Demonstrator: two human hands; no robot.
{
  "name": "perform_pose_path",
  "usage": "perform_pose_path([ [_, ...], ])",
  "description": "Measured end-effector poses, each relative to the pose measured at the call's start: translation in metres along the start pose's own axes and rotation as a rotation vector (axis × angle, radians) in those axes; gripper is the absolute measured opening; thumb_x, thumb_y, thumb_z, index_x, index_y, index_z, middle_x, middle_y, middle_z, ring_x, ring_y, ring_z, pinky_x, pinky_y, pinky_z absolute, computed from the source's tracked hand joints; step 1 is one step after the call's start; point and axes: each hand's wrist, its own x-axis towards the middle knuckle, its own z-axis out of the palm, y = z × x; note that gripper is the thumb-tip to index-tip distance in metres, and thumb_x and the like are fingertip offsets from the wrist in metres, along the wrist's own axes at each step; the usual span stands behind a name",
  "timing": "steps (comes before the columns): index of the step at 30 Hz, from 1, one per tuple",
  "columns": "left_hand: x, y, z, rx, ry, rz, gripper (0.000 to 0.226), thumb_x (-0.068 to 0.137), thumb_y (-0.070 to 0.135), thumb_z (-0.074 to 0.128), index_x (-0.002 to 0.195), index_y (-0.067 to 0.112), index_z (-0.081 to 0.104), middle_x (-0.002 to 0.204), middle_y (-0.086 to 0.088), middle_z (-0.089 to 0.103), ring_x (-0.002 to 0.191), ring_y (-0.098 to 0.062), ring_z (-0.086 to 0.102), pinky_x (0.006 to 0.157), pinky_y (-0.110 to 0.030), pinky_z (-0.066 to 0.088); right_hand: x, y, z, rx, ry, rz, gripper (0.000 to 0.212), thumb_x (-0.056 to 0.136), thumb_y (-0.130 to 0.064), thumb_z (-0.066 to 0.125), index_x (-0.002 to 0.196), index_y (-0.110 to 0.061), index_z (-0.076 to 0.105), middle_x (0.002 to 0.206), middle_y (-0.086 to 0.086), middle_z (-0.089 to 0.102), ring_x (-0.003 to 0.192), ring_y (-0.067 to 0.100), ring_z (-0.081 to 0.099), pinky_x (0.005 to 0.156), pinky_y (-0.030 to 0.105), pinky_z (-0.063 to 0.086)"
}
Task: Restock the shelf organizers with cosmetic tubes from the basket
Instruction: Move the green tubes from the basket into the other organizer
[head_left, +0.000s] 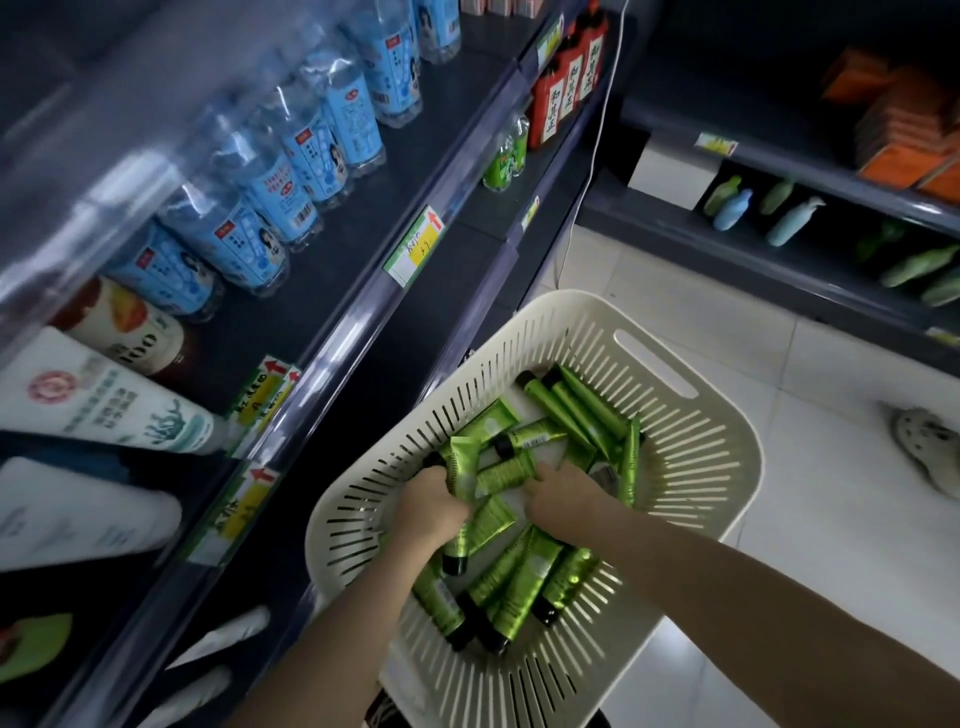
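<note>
Green cosmetic tubes lie heaped in the cream slotted basket beside the shelf, where the left hand grips a few tubes and the right hand curls down into the pile, its hold hidden, so I cannot tell whether it holds one.

Inside a small retail shop, dark metal shelves are lining an aisle, their front rails carrying yellow-and-green price tags. Blue-labelled water bottles are standing in rows, red drink bottles are sitting farther along, and orange packs are lying stacked opposite, across a white tiled floor.
</note>
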Motion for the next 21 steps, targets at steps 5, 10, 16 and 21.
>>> perform_pose_path([
  [5,-0.016,0.003,-0.016,-0.074,0.037,0.063,0.015,0.067,0.006,0.072,0.072,0.005,0.058,0.061,-0.001,0.053,0.055,-0.017,0.051,0.050,-0.024,0.031,-0.007,0.004,-0.015,-0.021,0.035,-0.092,0.024,0.090,-0.007,0.051,0.112,-0.009,0.060,0.113,0.012,0.061,0.106,0.030,0.054,0.083,0.041,0.046],
  [10,-0.032,0.014,-0.031,-0.063,0.049,0.106,0.017,0.065,0.009,0.073,0.078,0.006,0.062,0.072,-0.007,0.063,0.069,-0.024,0.063,0.057,-0.029,0.044,-0.024,0.013,-0.051,0.401,0.205,0.071,0.025,0.089,-0.010,0.052,0.114,-0.010,0.055,0.110,0.008,0.057,0.102,0.026,0.056,0.080,0.038,0.050],
  [16,-0.073,0.038,-0.078,-0.007,0.130,0.187,0.011,0.069,0.012,0.070,0.071,0.015,0.059,0.068,0.002,0.060,0.066,-0.016,0.059,0.055,-0.024,0.040,-0.059,0.034,-0.113,1.223,0.432,0.366,0.009,0.082,-0.015,0.061,0.085,-0.008,0.065,0.074,0.005,0.062,0.068,0.021,0.062,0.057,0.026,0.048],
  [21,-0.106,0.054,-0.119,-0.013,0.174,0.247,0.013,0.067,0.012,0.071,0.071,0.010,0.059,0.068,0.000,0.057,0.069,-0.019,0.058,0.056,-0.025,0.037,-0.091,0.043,-0.167,1.754,0.524,0.383,0.006,0.085,-0.005,0.059,0.088,-0.002,0.063,0.073,0.011,0.054,0.054,0.013,0.055,0.053,0.025,0.053],
])
